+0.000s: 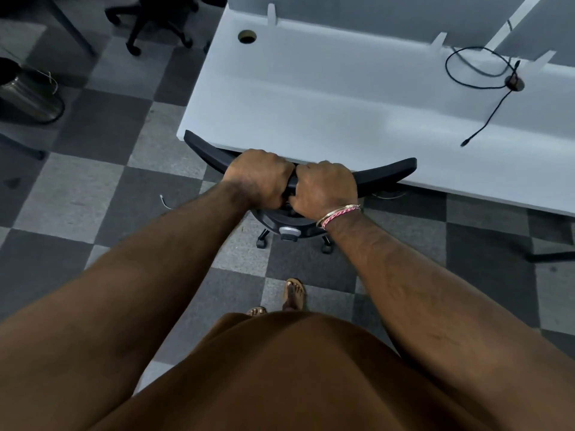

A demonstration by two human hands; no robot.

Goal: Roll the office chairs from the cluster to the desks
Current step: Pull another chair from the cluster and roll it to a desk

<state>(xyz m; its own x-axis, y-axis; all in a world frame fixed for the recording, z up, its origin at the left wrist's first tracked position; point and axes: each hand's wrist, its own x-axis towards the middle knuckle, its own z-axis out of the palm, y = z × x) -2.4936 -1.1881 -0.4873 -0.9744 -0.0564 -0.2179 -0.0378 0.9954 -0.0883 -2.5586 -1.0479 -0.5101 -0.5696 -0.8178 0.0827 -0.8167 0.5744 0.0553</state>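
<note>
At the centre of the frame, the curved black top rail of the office chair (385, 171) is gripped by both hands side by side, the left hand (259, 178) and the right hand (323, 188) with fingers curled round it. The chair's back is seen just at the near edge of the white tabletop (311, 98), its seat hidden beneath. No readable writing is seen anywhere. Open checkered carpet (93, 169) is left at the left of the frame. A black cable (485, 76) lies on the tabletop at upper right; another chair (155, 20) stands at upper left.
</note>
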